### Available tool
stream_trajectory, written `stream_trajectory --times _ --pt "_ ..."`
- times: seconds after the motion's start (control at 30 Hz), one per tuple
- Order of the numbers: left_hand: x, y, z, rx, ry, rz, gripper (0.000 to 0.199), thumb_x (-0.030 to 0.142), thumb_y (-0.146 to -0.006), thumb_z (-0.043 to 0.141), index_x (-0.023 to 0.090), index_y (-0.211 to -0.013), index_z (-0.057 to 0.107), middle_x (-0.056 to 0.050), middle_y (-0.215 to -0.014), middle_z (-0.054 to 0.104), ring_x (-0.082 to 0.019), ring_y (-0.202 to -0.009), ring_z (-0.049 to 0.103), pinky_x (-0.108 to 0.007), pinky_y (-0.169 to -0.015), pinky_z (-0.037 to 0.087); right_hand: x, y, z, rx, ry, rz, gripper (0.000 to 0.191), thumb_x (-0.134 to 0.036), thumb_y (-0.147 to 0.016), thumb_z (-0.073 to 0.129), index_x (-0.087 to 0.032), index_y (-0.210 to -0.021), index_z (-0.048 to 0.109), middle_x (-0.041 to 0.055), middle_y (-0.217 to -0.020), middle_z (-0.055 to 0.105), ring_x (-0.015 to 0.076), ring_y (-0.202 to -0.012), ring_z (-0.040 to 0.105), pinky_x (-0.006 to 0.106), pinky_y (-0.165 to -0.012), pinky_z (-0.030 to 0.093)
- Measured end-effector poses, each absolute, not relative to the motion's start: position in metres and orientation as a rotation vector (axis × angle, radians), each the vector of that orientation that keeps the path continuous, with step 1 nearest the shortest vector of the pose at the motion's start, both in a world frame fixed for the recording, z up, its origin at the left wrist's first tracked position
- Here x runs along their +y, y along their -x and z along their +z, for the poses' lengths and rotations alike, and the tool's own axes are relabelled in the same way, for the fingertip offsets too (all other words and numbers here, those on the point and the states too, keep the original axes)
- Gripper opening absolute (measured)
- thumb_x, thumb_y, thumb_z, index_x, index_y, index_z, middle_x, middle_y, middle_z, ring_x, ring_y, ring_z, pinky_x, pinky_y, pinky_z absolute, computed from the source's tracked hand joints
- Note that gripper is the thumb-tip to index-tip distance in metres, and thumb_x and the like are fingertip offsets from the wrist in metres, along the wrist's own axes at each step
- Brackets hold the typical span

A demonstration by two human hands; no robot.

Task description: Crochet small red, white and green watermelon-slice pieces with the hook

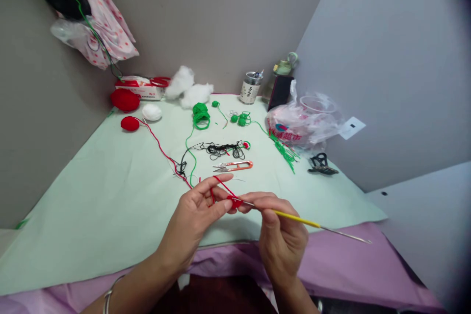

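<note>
Between thumb and fingers, my left hand (pixel 198 211) pinches a small red crochet piece (pixel 234 202), with red yarn (pixel 225 186) running over its raised index finger. My right hand (pixel 281 230) grips a double-ended crochet hook (pixel 298 219) with a yellow handle, held like a pen. The hook's left tip is at the red piece; its other tip points out to the right. From a small red yarn ball (pixel 130 123) at the left, a strand leads across the table to my left hand. Thread snips (pixel 233 166) with an orange handle lie just beyond my hands.
Tangled black yarn (pixel 225 150) lies beyond the snips. Farther back are green yarn (pixel 200 115), white stuffing (pixel 196 95), a tissue box (pixel 140 89) and a pen can (pixel 251 89). A plastic bag (pixel 301 125) and a black hair clip (pixel 322 164) sit at the right.
</note>
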State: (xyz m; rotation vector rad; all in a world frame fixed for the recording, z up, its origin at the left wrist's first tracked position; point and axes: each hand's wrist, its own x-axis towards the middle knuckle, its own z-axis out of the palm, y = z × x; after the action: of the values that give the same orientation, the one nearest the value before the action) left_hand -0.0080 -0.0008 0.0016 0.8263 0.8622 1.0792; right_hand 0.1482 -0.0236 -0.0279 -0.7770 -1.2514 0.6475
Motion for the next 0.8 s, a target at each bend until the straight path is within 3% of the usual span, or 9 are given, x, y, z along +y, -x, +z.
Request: stream_trajectory --times 0.63,0.8 --pt "-0.0039 0.0064 0.0041 1.031 -1.079 1.151 0.032 0.020 -0.084 0.080 0.026 -0.115 0.079 0.004 -0.078 0.070 -0.014 -0.075 0.071 -0.025 -0.076 0.058 -0.0270 -0.1541 -0.0259 -1.513 0.822 0.505 0.027 -0.010 -0.105 0.055 -0.025 -0.117 0.074 0.0048 -0.106 0.081 0.0176 -0.099 0.075 0.031 -0.085 0.062" --pt "-0.0054 0.0048 -0.0015 1.158 -1.393 1.309 0.025 0.013 -0.081 0.072 0.023 -0.102 0.083 0.000 -0.087 0.073 -0.016 -0.085 0.071 -0.027 -0.084 0.057 -0.0286 -0.1535 -0.0275 -1.616 0.821 0.373 0.029 -0.004 -0.101 0.056 -0.021 -0.118 0.073 0.0075 -0.105 0.081 0.0183 -0.100 0.077 0.031 -0.086 0.064"
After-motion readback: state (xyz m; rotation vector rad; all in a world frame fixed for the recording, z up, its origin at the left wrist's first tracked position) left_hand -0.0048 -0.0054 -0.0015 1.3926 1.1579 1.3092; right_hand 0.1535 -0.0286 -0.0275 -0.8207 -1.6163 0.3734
